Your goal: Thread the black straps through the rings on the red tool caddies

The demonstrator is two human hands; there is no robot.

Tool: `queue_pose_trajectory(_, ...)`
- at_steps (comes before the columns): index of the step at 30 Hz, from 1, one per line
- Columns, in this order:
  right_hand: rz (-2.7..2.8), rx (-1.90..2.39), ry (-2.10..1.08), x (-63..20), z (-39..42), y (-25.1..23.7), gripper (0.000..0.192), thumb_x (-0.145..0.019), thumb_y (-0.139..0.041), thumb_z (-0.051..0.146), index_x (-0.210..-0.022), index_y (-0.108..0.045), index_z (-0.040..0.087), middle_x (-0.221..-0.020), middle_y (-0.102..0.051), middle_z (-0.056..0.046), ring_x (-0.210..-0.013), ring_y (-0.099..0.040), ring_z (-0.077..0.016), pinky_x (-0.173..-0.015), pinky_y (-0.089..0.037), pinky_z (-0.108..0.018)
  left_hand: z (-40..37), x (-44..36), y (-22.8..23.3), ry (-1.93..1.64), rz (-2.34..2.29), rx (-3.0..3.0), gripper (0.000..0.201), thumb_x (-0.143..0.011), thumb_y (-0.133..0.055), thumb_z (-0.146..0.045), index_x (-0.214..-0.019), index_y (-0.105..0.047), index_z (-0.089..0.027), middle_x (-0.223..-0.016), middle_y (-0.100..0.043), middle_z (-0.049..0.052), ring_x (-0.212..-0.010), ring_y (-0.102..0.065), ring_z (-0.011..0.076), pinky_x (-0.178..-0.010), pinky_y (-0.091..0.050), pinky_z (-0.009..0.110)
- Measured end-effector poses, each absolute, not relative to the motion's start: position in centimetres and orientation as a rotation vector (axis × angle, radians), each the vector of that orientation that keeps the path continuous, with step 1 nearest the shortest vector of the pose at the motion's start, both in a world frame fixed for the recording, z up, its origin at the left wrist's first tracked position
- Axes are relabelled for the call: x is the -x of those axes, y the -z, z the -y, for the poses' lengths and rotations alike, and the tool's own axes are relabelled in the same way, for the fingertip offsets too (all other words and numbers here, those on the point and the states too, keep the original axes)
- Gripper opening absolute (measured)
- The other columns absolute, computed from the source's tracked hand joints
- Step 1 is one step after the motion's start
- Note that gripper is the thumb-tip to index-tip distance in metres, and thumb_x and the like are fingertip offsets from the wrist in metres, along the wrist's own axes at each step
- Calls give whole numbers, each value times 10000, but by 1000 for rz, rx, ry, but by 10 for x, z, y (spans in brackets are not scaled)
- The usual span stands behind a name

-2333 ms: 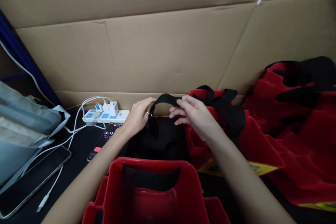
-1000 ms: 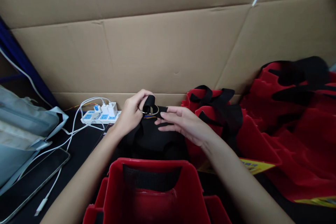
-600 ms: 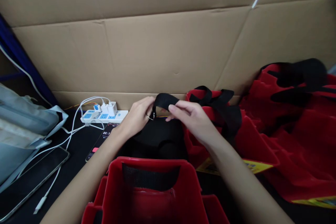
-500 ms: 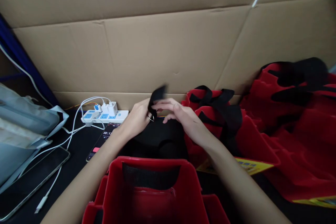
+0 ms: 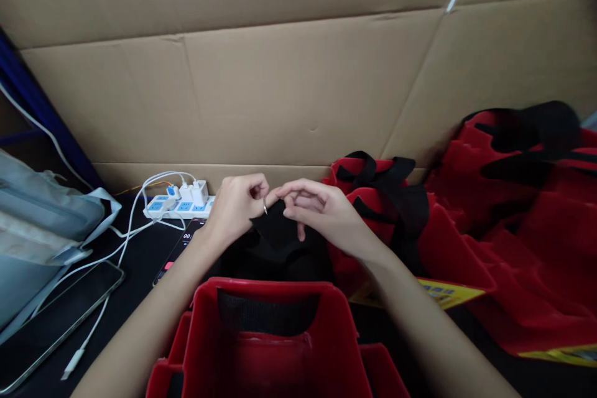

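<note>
A black strap (image 5: 272, 227) spans the space between my hands, just beyond the red plastic bin (image 5: 275, 287). My left hand (image 5: 237, 205), with a ring on its thumb, is closed on the strap's left side. My right hand (image 5: 321, 208) pinches the strap's upper right edge between thumb and fingers, and the two hands nearly meet there. The strap hangs down toward the bin's far side, over black material that I cannot make out. The bin's open top faces me, with a black webbing band across its inner far wall.
More red bins with black straps (image 5: 405, 199) stand to the right, with a larger red one (image 5: 527, 249) beyond. At left are a white power strip (image 5: 153, 206), cables, a phone with a timer (image 5: 180, 249), another phone (image 5: 60, 323) and a grey bag (image 5: 46, 211). Cardboard (image 5: 298, 93) stands behind.
The strap's loose end, upright and blurred before, now lies folded down between my hands. My right fingers have closed on it, and my left hand has turned slightly.
</note>
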State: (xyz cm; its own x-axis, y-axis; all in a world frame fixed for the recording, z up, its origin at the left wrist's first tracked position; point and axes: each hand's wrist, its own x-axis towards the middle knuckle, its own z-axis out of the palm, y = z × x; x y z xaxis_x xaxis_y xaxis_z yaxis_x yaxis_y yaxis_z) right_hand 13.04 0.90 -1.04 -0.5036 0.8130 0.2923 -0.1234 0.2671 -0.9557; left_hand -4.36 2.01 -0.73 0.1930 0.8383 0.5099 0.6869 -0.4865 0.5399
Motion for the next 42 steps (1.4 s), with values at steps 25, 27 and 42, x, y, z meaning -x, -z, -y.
queue_pose_trajectory(25, 1581, 958, -1490, -133, -7, 7, 366, -704, -637, 189, -1064, -597, 134, -1001, -643, -77, -670, -592, -101, -404, -478, -163, -17, 39, 11, -995, -1066, -2108, 145, -684, -528, -63, -701, -657, -127, -641, -646, 5, -672, -582, 142, -722, -460, 266)
queue_pose_trajectory(27, 1578, 1004, -1483, -133, -8, 8, 344, -694, -636, 163, -1035, -625, 120, -978, -662, -80, -665, -599, -107, -419, -497, -175, -17, 41, 8, -912, -1003, -2072, 177, -683, -514, -47, -721, -667, -126, -674, -656, 3, -696, -592, 139, -724, -466, 261)
queue_pose_trajectory(42, 2018, 1177, -565, -134, -12, 21, 140, -734, -560, 184, -824, -667, 184, -727, -688, -27, -641, -622, -142, -576, -460, -228, -27, 49, 16, -695, -853, -1360, 170, -729, -654, -204, -894, -689, -180, -847, -671, 27, -794, -623, 108, -718, -551, 258)
